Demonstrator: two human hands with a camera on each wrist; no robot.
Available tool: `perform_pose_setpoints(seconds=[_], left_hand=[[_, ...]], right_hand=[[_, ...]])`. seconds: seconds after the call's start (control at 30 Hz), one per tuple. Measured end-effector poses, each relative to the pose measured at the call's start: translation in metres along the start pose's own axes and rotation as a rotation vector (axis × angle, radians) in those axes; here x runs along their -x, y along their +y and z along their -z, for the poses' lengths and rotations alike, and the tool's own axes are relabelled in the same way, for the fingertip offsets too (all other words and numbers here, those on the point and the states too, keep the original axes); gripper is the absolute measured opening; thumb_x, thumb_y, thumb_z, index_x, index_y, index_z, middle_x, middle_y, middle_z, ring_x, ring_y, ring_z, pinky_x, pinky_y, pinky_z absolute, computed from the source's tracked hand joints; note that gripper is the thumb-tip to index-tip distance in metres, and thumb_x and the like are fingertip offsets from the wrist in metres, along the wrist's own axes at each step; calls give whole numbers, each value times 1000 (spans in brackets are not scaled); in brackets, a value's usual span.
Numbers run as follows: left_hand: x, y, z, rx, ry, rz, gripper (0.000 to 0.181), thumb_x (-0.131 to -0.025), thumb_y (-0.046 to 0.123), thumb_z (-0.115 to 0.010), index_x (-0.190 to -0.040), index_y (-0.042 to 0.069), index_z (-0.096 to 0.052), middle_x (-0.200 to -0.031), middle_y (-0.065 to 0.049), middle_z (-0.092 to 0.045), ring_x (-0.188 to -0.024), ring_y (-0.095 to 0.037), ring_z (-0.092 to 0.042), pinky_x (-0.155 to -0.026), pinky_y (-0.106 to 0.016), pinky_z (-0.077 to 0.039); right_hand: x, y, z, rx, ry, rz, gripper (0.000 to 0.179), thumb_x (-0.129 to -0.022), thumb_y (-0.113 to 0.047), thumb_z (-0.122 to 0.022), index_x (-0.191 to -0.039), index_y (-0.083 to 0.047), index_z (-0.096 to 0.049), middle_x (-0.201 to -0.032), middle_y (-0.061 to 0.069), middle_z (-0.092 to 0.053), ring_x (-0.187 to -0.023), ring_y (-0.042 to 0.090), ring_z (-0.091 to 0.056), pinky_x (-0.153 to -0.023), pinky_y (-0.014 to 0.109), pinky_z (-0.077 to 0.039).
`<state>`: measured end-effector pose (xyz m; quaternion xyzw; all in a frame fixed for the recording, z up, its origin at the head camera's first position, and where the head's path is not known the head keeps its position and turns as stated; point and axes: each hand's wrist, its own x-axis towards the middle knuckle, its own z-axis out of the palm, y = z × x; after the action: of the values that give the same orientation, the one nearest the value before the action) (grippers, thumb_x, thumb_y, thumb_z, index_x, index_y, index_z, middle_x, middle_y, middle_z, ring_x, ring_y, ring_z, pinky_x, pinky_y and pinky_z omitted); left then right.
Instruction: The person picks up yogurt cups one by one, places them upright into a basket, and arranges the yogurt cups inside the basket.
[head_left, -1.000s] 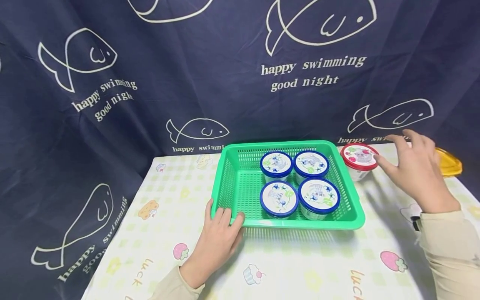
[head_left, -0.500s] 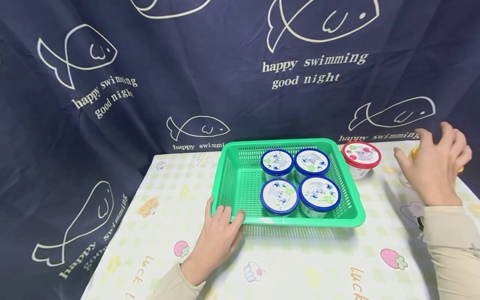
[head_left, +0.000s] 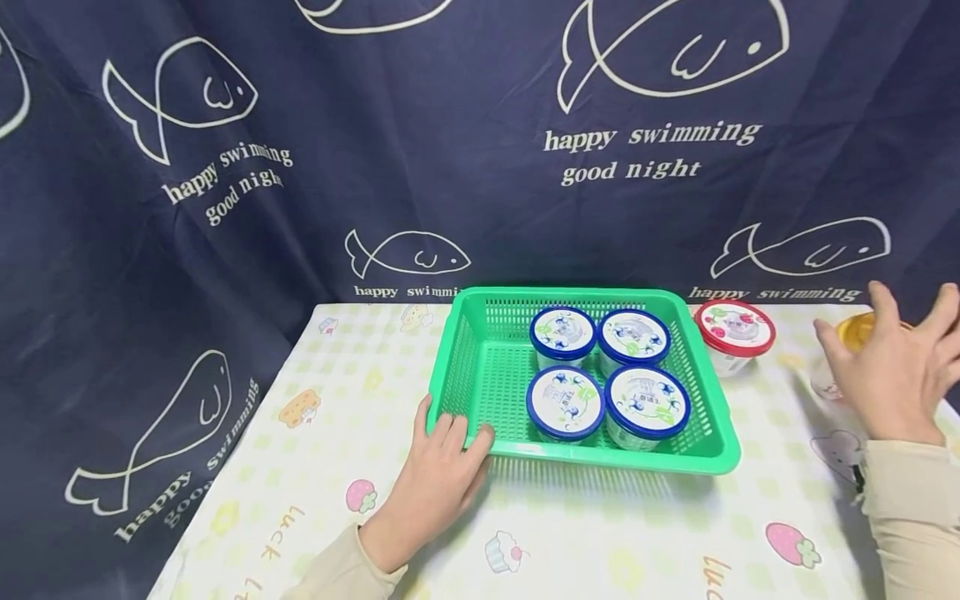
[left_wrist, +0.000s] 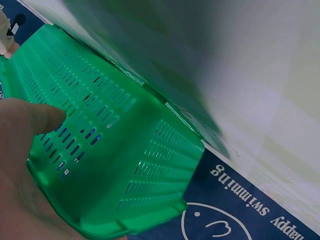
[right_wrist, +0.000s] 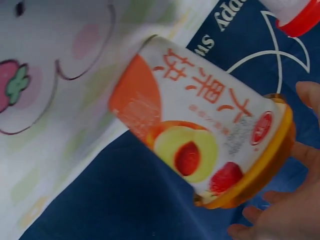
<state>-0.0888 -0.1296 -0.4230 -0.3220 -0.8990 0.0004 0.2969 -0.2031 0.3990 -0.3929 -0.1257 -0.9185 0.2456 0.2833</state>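
1. The near left part of the green basket (head_left: 498, 392) is held by the left hand (head_left: 435, 483). The fingers are curled over the rim, so the grip is tight around the edge.
2. The right hand (head_left: 900, 375) is held right by the cup with the yellow lid (head_left: 857, 331). Its fingers and thumb are spread wide, and nothing is gripped by it. Whether the lid is touched cannot be told.
3. That cup is set at the far right of the table, and part of it is hidden by the hand. A cut fruit, a red berry and orange writing are printed on its side.
4. The cup with the red lid (head_left: 735, 327) is placed just outside the basket, by its right wall. It is seen between the basket and the yellow-topped cup.
5. Four blue-topped cups are kept in the right part of the basket: the back left cup (head_left: 563, 331), the back right cup (head_left: 634, 335), the front left cup (head_left: 566, 403) and the front right cup (head_left: 647, 402).
6. The table is covered by a checked cloth (head_left: 570, 508) with little pictures.
7. White fish and words are printed on the dark blue curtain (head_left: 450, 125) behind.
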Motion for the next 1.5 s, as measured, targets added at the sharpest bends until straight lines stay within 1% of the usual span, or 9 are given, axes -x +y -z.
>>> perform_pose_setpoints(seconds=[0.17,0.3,0.43,0.63,0.87,1.03,1.27,1.4,1.5], left_hand=[[-2,0,0,23,3,-8,32,-87,25,-65,-116,13,-58,-91,-8,-54,-88,-30,-53,-107,-72,-26],[-4,0,0,4,5,-14,32,-86,24,-68,-114,13,-59,-89,-8,-53,-87,-30,-53,-107,-71,-27],[-4,1,0,1,8,-16,31,-86,24,-67,-113,13,-59,-89,-8,-53,-87,-30,-53,-106,-72,-28],[-3,0,0,21,10,-14,29,-88,23,-62,-114,13,-58,-89,-8,-53,-87,-30,-53,-107,-72,-27],[-2,1,0,2,-1,-14,31,-87,25,-65,-115,13,-58,-91,-8,-54,-88,-30,-53,-107,-71,-27],[0,1,1,17,1,-9,30,-87,24,-64,-115,13,-58,-90,-8,-53,-88,-31,-53,-107,-72,-26],[0,1,1,-11,-10,-9,33,-85,24,-67,-115,14,-59,-92,-8,-55,-89,-30,-53,-107,-71,-27],[-1,0,1,-20,-8,-10,33,-85,25,-68,-115,14,-59,-91,-8,-54,-88,-30,-53,-106,-71,-28],[-1,0,1,-20,-5,-11,33,-85,25,-68,-115,14,-59,-91,-8,-54,-88,-30,-52,-106,-71,-29]], right_hand=[[0,10,-2,26,-53,-49,77,-93,-44,-58,-156,-13,-26,-162,21,11,-141,56,10,-101,80,-3],[1,19,-5,40,-83,-74,79,-92,-44,-58,-156,-11,-25,-160,25,9,-139,61,5,-96,82,-6],[0,24,-7,65,-100,-88,76,-93,-42,-57,-154,-7,-27,-157,32,2,-138,63,0,-95,82,-10],[-1,21,-5,113,-150,-108,74,-94,-45,-52,-150,-3,-30,-144,46,-14,-134,64,-7,-93,80,-15],[1,14,9,155,-270,-86,82,-94,-49,-52,-151,3,-23,-138,51,-15,-128,70,-15,-96,76,-18],[1,13,15,142,-313,-60,84,-92,-45,-58,-150,6,-23,-134,53,-18,-124,72,-17,-96,74,-19],[0,5,20,98,-299,-38,82,-91,-39,-63,-148,7,-26,-132,52,-22,-127,68,-17,-97,74,-19],[-1,-4,23,77,-263,-14,79,-90,-35,-64,-146,8,-29,-127,50,-28,-125,64,-20,-92,72,-23],[-1,-12,25,49,-231,23,75,-90,-32,-65,-143,10,-32,-121,48,-34,-125,64,-21,-93,72,-22]])
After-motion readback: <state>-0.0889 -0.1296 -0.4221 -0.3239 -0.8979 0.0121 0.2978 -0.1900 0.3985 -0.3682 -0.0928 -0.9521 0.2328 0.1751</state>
